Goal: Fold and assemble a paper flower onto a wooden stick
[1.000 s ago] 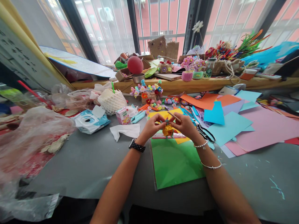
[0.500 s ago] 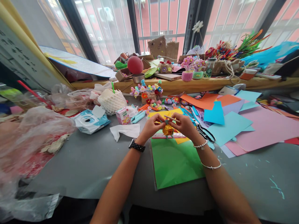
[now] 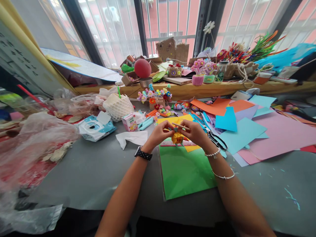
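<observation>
Pinched between the fingertips of my left hand (image 3: 160,132) is the blue-green top of a small yellow paper figure (image 3: 176,138). My right hand (image 3: 194,131) grips a thin, light-coloured stick (image 3: 181,126), its tip pointing left over the figure's top; its fingers also meet the figure's right side. Small blue-green parts hang below the yellow body. Under both hands lie a green paper sheet (image 3: 186,174), a pink ruler (image 3: 166,143) and yellow paper (image 3: 161,120). Just right of my right wrist are black-handled scissors (image 3: 218,141).
Coloured paper sheets (image 3: 283,135) spread across the right side. To the left are a wipes pack (image 3: 95,128), a small pink box (image 3: 130,122), a white tissue (image 3: 130,138) and plastic bags (image 3: 37,141). Behind stand crafted flowers (image 3: 155,95) and a cluttered sill with a red balloon (image 3: 142,68).
Both hands stay in nearly the same place, still on the figure. The stick in my right hand has shifted very slightly to the left.
</observation>
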### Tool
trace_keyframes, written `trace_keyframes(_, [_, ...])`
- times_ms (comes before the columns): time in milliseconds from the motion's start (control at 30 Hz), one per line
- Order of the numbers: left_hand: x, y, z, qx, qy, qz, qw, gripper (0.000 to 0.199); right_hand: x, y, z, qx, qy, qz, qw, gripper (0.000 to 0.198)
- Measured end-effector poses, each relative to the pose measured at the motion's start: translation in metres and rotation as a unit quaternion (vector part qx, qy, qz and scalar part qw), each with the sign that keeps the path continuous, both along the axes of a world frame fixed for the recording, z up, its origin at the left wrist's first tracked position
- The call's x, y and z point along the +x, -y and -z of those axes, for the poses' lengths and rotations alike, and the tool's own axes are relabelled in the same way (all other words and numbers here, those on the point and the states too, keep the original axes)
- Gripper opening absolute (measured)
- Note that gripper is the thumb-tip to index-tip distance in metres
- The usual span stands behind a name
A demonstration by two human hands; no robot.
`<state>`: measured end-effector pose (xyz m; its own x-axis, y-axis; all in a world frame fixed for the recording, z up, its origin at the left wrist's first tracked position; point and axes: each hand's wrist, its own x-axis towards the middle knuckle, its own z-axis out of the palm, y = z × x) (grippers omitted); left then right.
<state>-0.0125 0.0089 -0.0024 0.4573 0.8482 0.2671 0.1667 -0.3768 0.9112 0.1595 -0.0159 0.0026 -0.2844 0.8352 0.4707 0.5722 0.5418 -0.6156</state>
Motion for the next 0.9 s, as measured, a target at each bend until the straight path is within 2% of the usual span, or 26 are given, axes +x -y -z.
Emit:
trace_keyframes(233, [0.0007,0.0014,-0.0003,0.031,-0.02,-0.019,0.999,0.014,0.0068,-0.0022,0.0036,-0.024,0.0,-0.027,0.999,0.014])
trace_keyframes(500, [0.0009,0.0,0.0019,0.054,-0.007,-0.015,0.998,0.013,0.0063,-0.002,0.0037,-0.013,-0.007,-0.022,1.0,0.012])
trace_keyframes(700, [-0.0026,-0.0003,-0.0016,0.012,-0.022,0.019,1.0,0.016,0.0061,-0.0008,0.0024,-0.029,-0.006,-0.028,0.999,0.011])
trace_keyframes(900, [-0.0034,0.0007,-0.0028,0.034,-0.046,0.009,0.998,0.018,0.0061,-0.0011,0.0025,-0.054,-0.021,-0.045,0.997,0.008])
